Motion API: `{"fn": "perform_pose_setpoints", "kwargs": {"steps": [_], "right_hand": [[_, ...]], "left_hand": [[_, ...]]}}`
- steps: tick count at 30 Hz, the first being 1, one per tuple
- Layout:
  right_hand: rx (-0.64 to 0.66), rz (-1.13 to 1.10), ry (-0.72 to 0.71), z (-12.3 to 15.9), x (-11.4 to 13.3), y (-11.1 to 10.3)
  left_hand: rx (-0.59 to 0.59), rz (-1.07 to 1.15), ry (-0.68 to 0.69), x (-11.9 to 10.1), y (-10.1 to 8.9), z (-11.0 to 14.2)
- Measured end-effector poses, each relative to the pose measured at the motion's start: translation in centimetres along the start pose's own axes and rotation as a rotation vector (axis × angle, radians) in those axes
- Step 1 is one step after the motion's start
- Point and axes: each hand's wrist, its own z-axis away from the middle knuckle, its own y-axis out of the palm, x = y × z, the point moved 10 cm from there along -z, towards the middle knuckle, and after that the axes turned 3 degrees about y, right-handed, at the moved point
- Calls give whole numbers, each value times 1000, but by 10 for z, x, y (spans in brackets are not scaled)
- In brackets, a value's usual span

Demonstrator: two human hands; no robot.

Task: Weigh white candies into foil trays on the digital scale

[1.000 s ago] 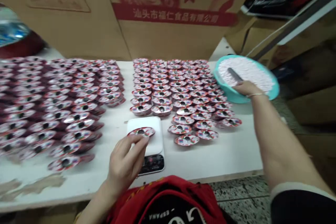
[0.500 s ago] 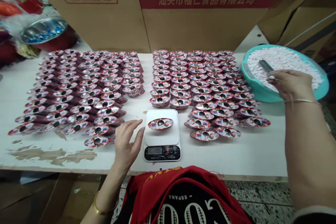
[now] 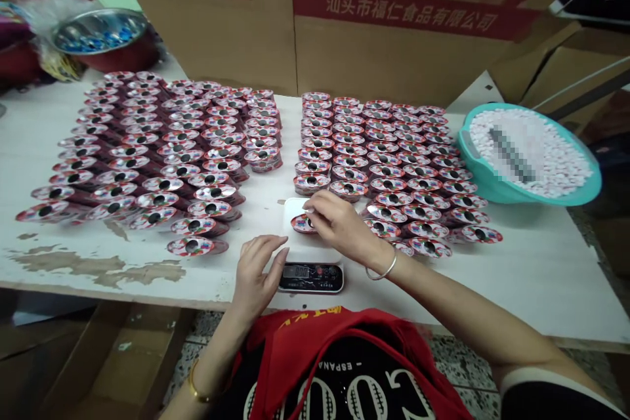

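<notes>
A white kitchen scale (image 3: 309, 254) with a black display panel lies on the table in front of me. On its platform stands a red-and-white printed pouch (image 3: 300, 224) with a dark round opening in its oval top. My right hand (image 3: 339, 223) is over this pouch, thumb and fingertips pinched together at its opening. A small white pellet seems to show between those fingertips, and the hand covers the pouch's right part. My left hand (image 3: 258, 272) hovers beside the scale's left edge, thumb apart from the fingers, holding nothing.
Rows of similar pouches (image 3: 180, 170) stand left, and another block (image 3: 386, 170) stands right. A turquoise basin (image 3: 536, 193) of white pellets, with a dark tool (image 3: 514, 156) lying in it, is at right. Behind are a large carton (image 3: 364, 59) and a metal bowl (image 3: 108, 56) of blue-wrapped pieces.
My left hand let go of the pouch on the scale and drew back left. My right hand left the tool in the basin and came across to the pouch. The view shifted too.
</notes>
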Motion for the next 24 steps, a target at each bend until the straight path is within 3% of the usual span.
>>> {"fn": "perform_pose_setpoints", "kwargs": {"steps": [8,10,12,15,18,20,22,24], "right_hand": [[68,231,-8,14,-5,11],[50,252,-8,13,-1,3],[-25,270,-18,12,2,-20],[-239,368,38,16,-13,-93],[-520,587,246,40,-62,-204],[-688,776,486,71,-108,-280],[-722,901,822,108,-163,-340],[-609,1010,1037,132,-207,-375]], "left_hand": [[14,50,-44,5,2,5],[20,59,-34,4,3,4],[16,67,-36,5,2,3],[-6,60,-66,11,-3,1],[-36,38,-79,16,-10,-2],[-57,24,-76,17,-14,-5],[-64,4,-56,15,-15,-10],[-57,-25,-14,10,-14,-17]]}}
